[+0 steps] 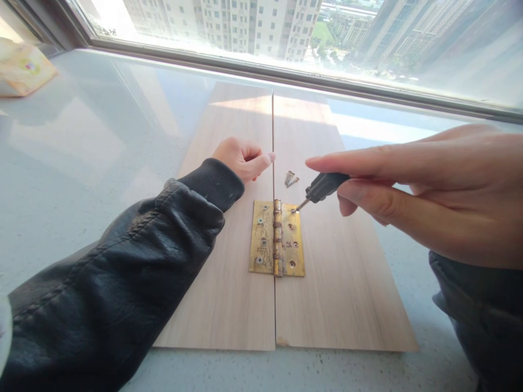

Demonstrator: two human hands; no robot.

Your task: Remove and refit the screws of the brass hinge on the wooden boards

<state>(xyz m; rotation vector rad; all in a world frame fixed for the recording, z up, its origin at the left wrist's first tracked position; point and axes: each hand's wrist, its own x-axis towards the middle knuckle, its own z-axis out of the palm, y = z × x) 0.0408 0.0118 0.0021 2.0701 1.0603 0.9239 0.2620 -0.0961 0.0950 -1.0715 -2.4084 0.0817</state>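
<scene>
So there's a big window (pixel 368 38) with a grey frame (pixel 204 62), looking down on pale high-rises and a bit of green. The surface (pixel 102 141) right below it is whitish and speckled, pretty glossy, with bright sunlight patches. Some blurry yellowish box (pixel 24 68) sits at far left.

A speckled pale counter (pixel 73 218) is spread below the window (pixel 482 71), which is edged by a dark frame (pixel 196 62). Near the window's left corner, a pale box (pixel 24 68) is marked by a small coloured spot. Through the window, tall buildings (pixel 229 27) are seen, with a green patch (pixel 322 34) set among them, and sunlight is cast on the counter just below the window.
</scene>
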